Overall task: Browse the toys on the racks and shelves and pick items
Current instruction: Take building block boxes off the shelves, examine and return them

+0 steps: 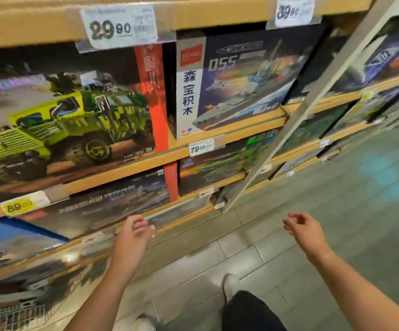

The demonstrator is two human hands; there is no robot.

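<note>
Toy building-block boxes fill wooden shelves on the left. A large box with a green armoured truck (62, 120) stands beside a box with a grey warship marked 055 (236, 82). Below them lie a dark box with a tank picture (112, 201) and a green-toned box (220, 163). My left hand (136, 232) hangs with loosely curled fingers in front of the lower shelf edge, holding nothing. My right hand (305, 229) floats over the floor to the right, fingers relaxed and empty.
Price tags reading 29.90 (119, 26), 79.00 (199, 149) and 89.00 (19, 206) hang on the shelf edges. A grey metal upright (313, 96) slants across the shelves. Grey floor tiles (336, 192) stretch to the right. My shoes and dark trousers (248, 311) show below.
</note>
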